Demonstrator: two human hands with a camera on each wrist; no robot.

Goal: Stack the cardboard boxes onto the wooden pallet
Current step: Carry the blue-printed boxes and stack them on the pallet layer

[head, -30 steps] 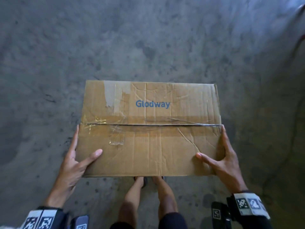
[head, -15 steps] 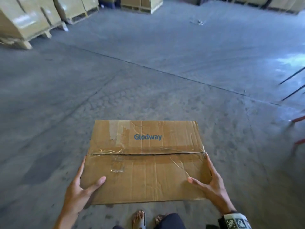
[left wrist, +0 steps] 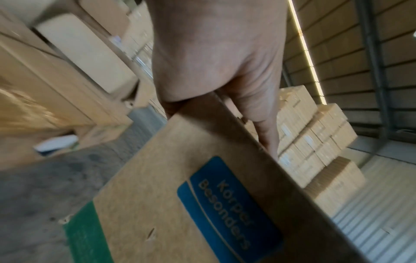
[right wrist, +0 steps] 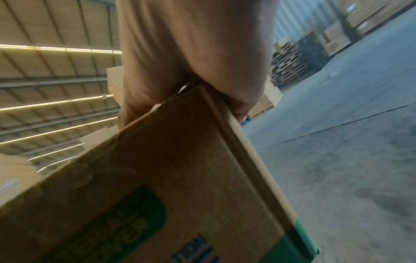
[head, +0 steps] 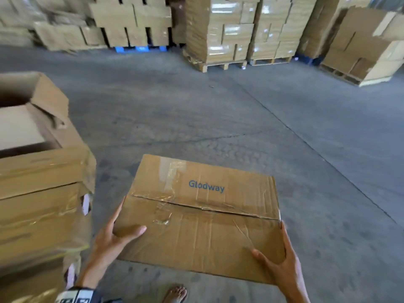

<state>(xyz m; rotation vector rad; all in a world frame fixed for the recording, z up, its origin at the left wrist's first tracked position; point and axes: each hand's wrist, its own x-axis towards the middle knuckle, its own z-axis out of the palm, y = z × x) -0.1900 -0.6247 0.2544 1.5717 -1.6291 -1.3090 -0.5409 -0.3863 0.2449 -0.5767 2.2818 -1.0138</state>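
I carry a flat brown cardboard box [head: 203,217] printed "Glodway", taped along its middle seam, at waist height above the concrete floor. My left hand [head: 111,239] grips its near left corner, thumb on top and fingers along the side. My right hand [head: 282,266] grips the near right corner the same way. In the left wrist view the left hand [left wrist: 213,62] clasps the box [left wrist: 180,195] edge above a blue label. In the right wrist view the right hand [right wrist: 191,53] clasps the box [right wrist: 168,178] edge. Loaded wooden pallets [head: 223,66] stand far ahead.
A stack of taped cardboard boxes [head: 39,204] stands close on my left, with an open box [head: 32,110] behind it. Wrapped box stacks [head: 220,29] line the far wall, more at the far right [head: 363,47]. Bare concrete floor [head: 218,110] lies between. My bare foot [head: 176,293] shows below.
The head view has lifted from the floor to the warehouse ahead. The stack on my left and the far pallets have come into view. Both hands keep their hold on the box.
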